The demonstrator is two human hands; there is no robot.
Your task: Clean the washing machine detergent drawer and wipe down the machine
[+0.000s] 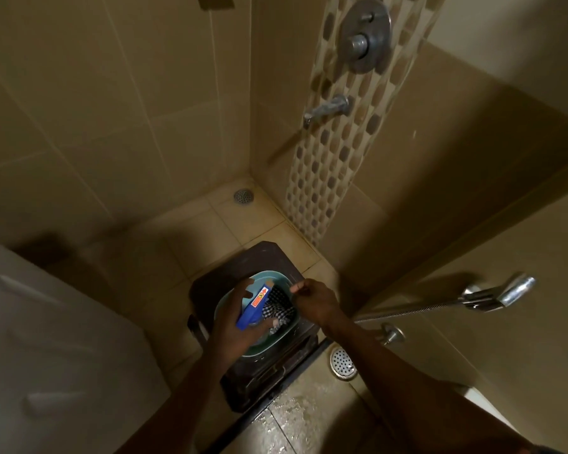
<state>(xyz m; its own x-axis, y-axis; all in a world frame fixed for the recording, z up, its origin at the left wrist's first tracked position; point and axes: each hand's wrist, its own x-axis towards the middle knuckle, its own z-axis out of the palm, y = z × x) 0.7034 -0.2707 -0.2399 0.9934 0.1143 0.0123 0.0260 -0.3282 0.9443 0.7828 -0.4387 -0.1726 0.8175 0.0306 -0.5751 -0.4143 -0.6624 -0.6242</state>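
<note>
The left hand point(235, 322) grips a blue part point(254, 306) over the bowl point(265, 276), hiding some of the cloth point(280, 306). The right hand point(313, 301) is curled; I cannot tell if it holds anything.

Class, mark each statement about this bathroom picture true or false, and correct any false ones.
1. The left hand holds a blue plastic piece with an orange label. True.
2. The teal plastic basin sits directly on the floor tiles. False: it sits on the dark brown stool.
3. A black-and-white checked cloth lies in the basin. True.
4. The chrome hand shower lies in the basin. False: it is mounted on the wall.
</note>
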